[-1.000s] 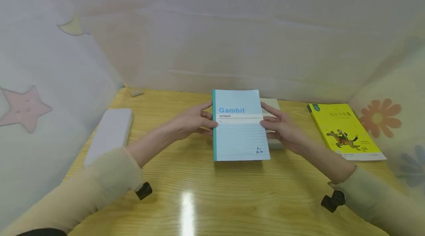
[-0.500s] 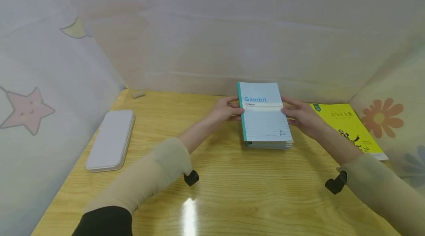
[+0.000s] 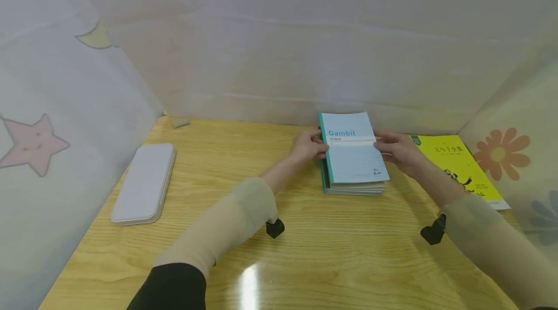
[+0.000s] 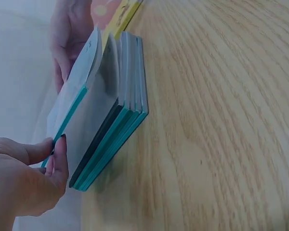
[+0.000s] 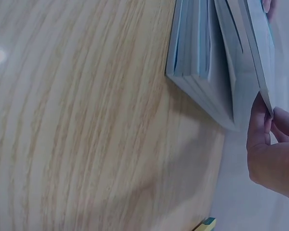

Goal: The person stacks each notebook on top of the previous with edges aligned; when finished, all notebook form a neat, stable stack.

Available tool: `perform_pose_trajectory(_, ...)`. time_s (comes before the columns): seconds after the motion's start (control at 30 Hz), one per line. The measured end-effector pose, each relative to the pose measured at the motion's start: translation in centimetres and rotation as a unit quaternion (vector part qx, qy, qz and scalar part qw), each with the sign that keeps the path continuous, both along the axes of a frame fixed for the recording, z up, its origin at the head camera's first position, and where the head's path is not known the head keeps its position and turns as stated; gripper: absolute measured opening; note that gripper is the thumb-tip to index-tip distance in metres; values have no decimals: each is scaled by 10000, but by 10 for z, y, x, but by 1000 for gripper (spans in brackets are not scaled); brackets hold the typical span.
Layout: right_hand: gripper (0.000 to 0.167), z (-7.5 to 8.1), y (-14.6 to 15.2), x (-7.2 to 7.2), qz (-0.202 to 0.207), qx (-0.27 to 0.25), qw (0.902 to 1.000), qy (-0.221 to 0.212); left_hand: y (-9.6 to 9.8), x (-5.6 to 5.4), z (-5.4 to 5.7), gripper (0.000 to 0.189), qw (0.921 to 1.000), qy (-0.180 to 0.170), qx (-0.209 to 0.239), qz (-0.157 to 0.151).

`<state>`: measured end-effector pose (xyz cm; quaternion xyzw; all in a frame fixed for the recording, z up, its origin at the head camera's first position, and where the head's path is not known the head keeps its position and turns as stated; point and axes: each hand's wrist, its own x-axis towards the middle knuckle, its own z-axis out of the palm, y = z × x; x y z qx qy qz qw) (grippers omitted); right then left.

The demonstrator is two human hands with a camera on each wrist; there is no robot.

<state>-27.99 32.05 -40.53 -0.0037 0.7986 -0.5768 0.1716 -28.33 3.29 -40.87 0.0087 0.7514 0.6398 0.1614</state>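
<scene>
A light-blue notebook (image 3: pixel 355 160) marked "Gambit", with a teal spine, is held between both hands. My left hand (image 3: pixel 306 146) pinches its spine edge, thumb on the cover and fingers beneath. The opposite edge is pinched by my right hand (image 3: pixel 398 151). Below it lies a stack of notebooks (image 4: pixel 116 137) with teal and dark spines, flat on the table. In the left wrist view the held notebook is tilted above the stack, with a gap at the spine side. The right wrist view shows the thumb and fingers of my right hand (image 5: pixel 274 144) at one corner.
A yellow book (image 3: pixel 457 167) with a cartoon horse cover lies at the right. At the left is a white flat case (image 3: pixel 144 184). A small grey-brown piece (image 3: pixel 180 122) sits near the wooden table's (image 3: pixel 331 252) back edge. Patterned cloth walls (image 3: pixel 279 58) enclose the table's back and sides.
Both hands have carried the notebook rightward and back, from beside the stack to over it. In the last half second it has shifted slightly further right.
</scene>
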Motion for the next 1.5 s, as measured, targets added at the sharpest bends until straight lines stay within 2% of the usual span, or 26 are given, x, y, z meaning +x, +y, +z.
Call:
perform_pose_trajectory(0.2, 59, -13, 2, -4, 4, 287, 9996, 43, 8, 1, -9, 63, 9981, 223, -566, 131)
perform_pose_trajectory(0.33, 59, -16, 1, -5, -15, 566, 9984, 36, 13, 3, -10, 60, 9944, 330, -988, 172)
perform_pose_trajectory(0.5, 56, -21, 3, -7, 35, 751, 9971, 155, 16, 4, -10, 55, 9853, 533, -1626, -1)
perform_pose_trajectory(0.73, 54, -28, 3, -8, -20, 1192, 9925, 262, 18, 3, -11, 22, 9699, 689, -2311, -330)
perform_pose_trajectory(0.83, 55, -28, 0, -7, -96, 1433, 9894, 224, 19, 1, -13, 21, 9666, 738, -2422, -403)
perform_pose_trajectory(1.1, 55, -26, -6, -2, -260, 1710, 9847, 209, 17, 1, -14, 28, 9643, 873, -2451, -486)
perform_pose_trajectory(1.33, 54, -26, -7, 0, -123, 1891, 9812, 366, 17, 2, -13, 33, 9613, 871, -2537, -620)
perform_pose_trajectory(1.5, 55, -28, -6, 0, -40, 1931, 9806, 330, 17, 1, -15, 36, 9586, 849, -2620, -721)
